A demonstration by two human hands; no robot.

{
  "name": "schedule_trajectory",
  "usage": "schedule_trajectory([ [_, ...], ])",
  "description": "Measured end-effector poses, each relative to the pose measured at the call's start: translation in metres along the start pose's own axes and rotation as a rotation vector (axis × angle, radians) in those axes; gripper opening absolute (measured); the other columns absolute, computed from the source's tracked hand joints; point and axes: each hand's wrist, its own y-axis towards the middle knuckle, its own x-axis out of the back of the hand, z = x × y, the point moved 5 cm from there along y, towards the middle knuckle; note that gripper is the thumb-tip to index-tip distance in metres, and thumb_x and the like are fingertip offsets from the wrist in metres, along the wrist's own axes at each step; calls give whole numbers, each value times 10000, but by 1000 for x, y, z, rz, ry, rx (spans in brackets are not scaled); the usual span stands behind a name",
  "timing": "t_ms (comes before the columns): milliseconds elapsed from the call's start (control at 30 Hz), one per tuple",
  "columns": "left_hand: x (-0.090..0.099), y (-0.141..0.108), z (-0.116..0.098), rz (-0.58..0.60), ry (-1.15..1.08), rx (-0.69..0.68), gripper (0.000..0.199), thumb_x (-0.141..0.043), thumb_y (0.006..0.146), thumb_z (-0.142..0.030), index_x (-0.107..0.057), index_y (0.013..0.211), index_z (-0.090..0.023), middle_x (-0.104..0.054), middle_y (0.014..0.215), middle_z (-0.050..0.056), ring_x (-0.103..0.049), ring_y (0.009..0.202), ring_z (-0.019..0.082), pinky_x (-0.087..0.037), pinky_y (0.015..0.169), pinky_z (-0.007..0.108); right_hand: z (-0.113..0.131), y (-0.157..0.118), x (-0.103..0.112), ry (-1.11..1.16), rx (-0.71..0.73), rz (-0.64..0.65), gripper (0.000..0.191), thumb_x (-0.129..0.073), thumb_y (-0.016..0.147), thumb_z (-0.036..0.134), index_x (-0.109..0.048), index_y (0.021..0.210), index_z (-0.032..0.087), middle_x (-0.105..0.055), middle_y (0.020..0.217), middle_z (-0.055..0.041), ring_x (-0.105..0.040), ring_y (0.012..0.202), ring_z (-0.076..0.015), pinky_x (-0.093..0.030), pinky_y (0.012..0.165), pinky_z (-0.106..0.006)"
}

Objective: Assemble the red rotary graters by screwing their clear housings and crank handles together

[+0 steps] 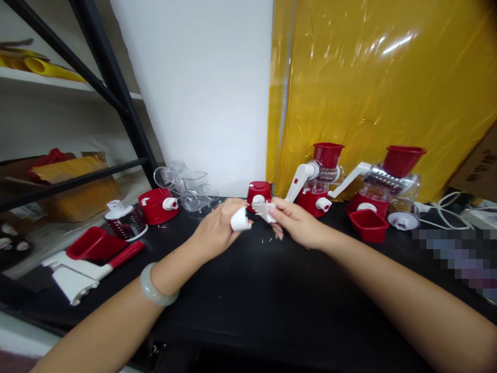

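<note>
My left hand (217,228), with a pale bangle on its wrist, is closed round a white curved plastic part (240,219). Just to the right, my right hand (291,220) pinches a flat white piece (264,211) with small teeth or prongs on its left edge. The two pieces are close together but apart, held above the black table (248,300). Behind them stands a small red base (259,191) with a white knob. A few tiny screws (271,240) lie on the table below my right hand.
Two red rotary graters (328,178) (388,181) stand at the back right, a red tray (368,224) before them. To the left are a red base (158,205), clear housings (194,191), a drum (126,220) and a white-and-red handle part (83,272).
</note>
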Motion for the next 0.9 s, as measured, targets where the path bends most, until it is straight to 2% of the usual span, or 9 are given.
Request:
schedule_trajectory([
  [100,4,1,20,-99,4,114,361,-697,876,-256,-521,1182,-179,-665,1078,137,-700,980,266,-588,848,452,15,0,26,60,73,-45,411,-451,1021,584,-394,815,234,-460,637,68,-496,546,-123,-468,612,-270],
  [233,2,-3,25,-291,-260,94,527,-675,866,-172,-342,1271,-226,-621,1120,99,-733,966,219,-600,841,408,16,-2,35,-512,-9,-21,326,-446,1056,401,-448,790,211,-544,699,24,-537,639,-140,-399,620,-253],
  [300,-3,-4,25,-314,-417,158,504,-634,892,-161,-288,1247,-251,-599,1111,68,-754,908,190,-617,810,382,3,-2,29,-802,-96,30,282,-485,1048,335,-500,802,197,-602,750,1,-557,665,-144,-366,603,-246],
  [367,-7,-4,28,-316,-563,270,431,-624,912,-202,-284,1170,-262,-593,1106,51,-762,853,178,-631,789,385,-13,-2,18,-957,-149,81,251,-539,1032,301,-558,812,182,-660,813,-27,-597,703,-154,-361,607,-249],
  [500,-9,-1,35,-276,-830,475,385,-655,906,-351,-380,1150,-237,-599,1224,103,-763,851,199,-644,787,420,-35,2,3,-1063,-161,92,196,-653,977,283,-644,821,165,-708,877,-73,-650,824,-213,-376,674,-277],
  [567,-10,1,38,-257,-906,555,468,-670,888,-409,-449,1255,-220,-597,1281,132,-760,903,233,-647,779,422,-42,3,2,-1103,-168,77,187,-653,982,285,-668,841,163,-718,903,-81,-658,867,-226,-386,708,-289],
  [700,-15,-1,41,-229,-980,690,624,-704,857,-444,-480,1394,-221,-650,1244,138,-733,1027,310,-654,721,422,-51,4,6,-1164,-194,20,179,-642,991,286,-689,870,163,-724,946,-87,-657,908,-235,-392,741,-309],
  [800,-16,-2,39,-242,-997,693,621,-715,856,-416,-491,1406,-236,-669,1240,130,-713,1086,314,-657,747,441,-58,4,8,-1200,-215,-14,176,-644,989,285,-702,880,160,-728,954,-92,-655,923,-243,-391,744,-317],
  [900,-14,-1,37,-263,-996,634,625,-741,841,-373,-498,1398,-224,-674,1256,135,-731,1050,281,-644,842,466,-63,5,10,-1228,-230,-42,173,-646,986,277,-714,890,151,-730,980,-109,-652,955,-255,-391,747,-322],
])
